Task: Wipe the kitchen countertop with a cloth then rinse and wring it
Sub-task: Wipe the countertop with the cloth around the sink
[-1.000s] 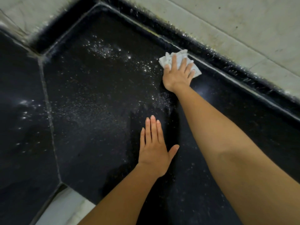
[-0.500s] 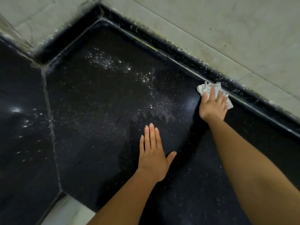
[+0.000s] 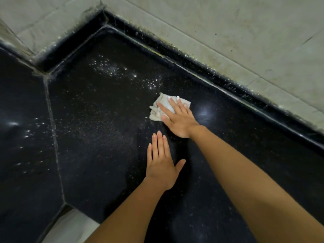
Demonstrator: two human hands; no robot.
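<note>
Right hand (image 3: 178, 118) flat, fingers straight, pressing crumpled white cloth (image 3: 162, 109) onto the black speckled stone countertop (image 3: 105, 155), mid-slab, off the back edge. Left hand (image 3: 160, 165) flat on the countertop nearer the front edge, fingers straight, holding nothing. White powder specks (image 3: 112, 69) sit toward the back corner.

- The black polished stone countertop (image 3: 105, 137) filled the middle of the view, with the pale tiled wall (image 3: 228, 32) behind it and to its right.
- A raised black stone edge strip (image 3: 210, 71) ran between countertop and wall, turning a corner at upper left.
- A straight grout seam (image 3: 52, 128) crossed the countertop on the left, dividing two slabs.
- The crumpled white cloth (image 3: 161, 106) lay on the right-hand slab, apart from the strip.
- The right hand (image 3: 180, 120) lay flat on the cloth's right part.
- The left hand (image 3: 161, 165) lay flat on the countertop just in front of the right hand, apart from the cloth.
- A scatter of white powdery specks (image 3: 112, 69) lay behind and left of the cloth, toward the corner.
</note>
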